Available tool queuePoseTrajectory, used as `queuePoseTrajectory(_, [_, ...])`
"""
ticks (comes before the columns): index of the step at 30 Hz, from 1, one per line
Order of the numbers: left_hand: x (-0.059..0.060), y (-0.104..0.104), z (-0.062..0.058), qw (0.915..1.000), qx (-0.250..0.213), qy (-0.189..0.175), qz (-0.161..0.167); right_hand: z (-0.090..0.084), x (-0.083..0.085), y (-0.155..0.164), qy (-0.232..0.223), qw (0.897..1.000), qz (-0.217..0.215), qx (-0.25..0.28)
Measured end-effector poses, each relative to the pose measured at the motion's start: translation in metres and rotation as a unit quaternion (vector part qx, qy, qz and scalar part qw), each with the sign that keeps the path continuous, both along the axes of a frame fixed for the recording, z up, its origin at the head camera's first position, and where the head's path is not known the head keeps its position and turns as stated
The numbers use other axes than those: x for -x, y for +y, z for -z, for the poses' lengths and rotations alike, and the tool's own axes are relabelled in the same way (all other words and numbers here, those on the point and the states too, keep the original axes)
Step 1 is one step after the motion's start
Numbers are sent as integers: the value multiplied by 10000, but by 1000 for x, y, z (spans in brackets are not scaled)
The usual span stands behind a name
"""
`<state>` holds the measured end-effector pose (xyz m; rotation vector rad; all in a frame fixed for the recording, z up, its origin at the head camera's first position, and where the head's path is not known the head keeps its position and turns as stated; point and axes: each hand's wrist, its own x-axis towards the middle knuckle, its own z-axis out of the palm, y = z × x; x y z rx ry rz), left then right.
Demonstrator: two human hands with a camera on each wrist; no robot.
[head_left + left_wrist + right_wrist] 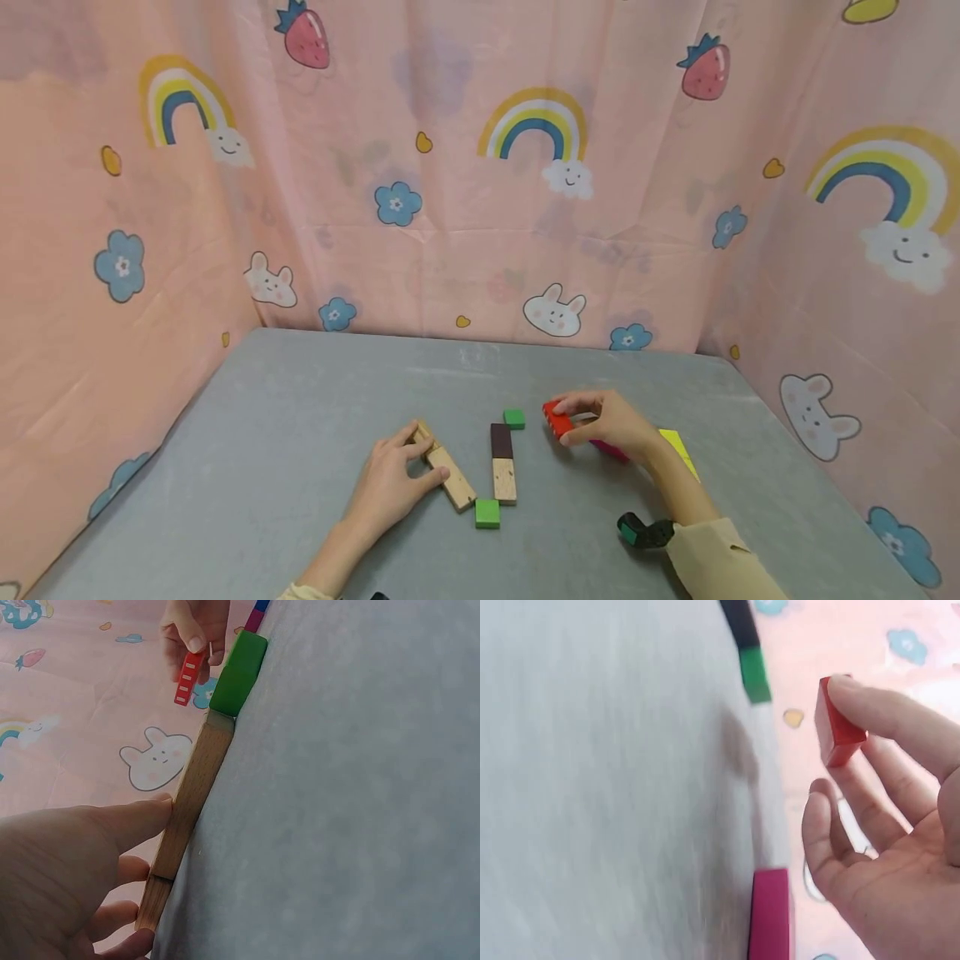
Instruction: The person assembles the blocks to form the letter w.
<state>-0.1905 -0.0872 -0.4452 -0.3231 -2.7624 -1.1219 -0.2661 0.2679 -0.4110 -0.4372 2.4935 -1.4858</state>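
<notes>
My right hand (611,421) pinches a small red block (557,419) between thumb and fingers, raised above the grey table. White marks run along one side of this block in the left wrist view. With my left hand (390,481) I hold two plain wooden blocks, lying end to end in a slanted row; the thumb rests on the longer wooden block (452,479) and the fingers reach the far wooden block (424,435). A green block (487,514) sits at the row's near end. Under my right hand lies a magenta block (770,915), partly hidden in the head view.
Right of the slanted row, a dark brown block (502,441) and a wooden block (505,482) form a second row, with another green block (513,418) at its far end. A yellow piece (678,452) lies beyond the right wrist. Pink printed curtains (465,275) surround the table (322,375).
</notes>
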Motion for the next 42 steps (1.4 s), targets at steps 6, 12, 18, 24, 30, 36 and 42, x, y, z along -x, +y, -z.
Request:
queuePoseTrajectory(6, [0,1,0,10000,30,60,-11,-1,-14,-12,183,9994,-249,173])
queuePoseTrajectory(12, [0,2,0,10000,11,72,8,3,-19,-19,-60,9998,-151,-76])
queuePoseTrajectory(18, [1,1,0,10000,-29,69,34,7,-18,-22,-120,9992,46,-383])
queuePoseTrajectory(24, [1,1,0,9999,-14,95,55,8,-17,-25,-123,9990,-74,-427])
queuePoseTrajectory(30, [1,1,1,9999,-40,123,49,7,-17,-26,-282,9993,-83,-245])
queuePoseTrajectory(36, [1,0,1,10000,6,85,43,10,-16,-27,-256,9993,-168,-213])
queuePoseTrajectory(42, [0,0,1,9999,38,91,54,12,-17,-29,-133,9995,-71,-287])
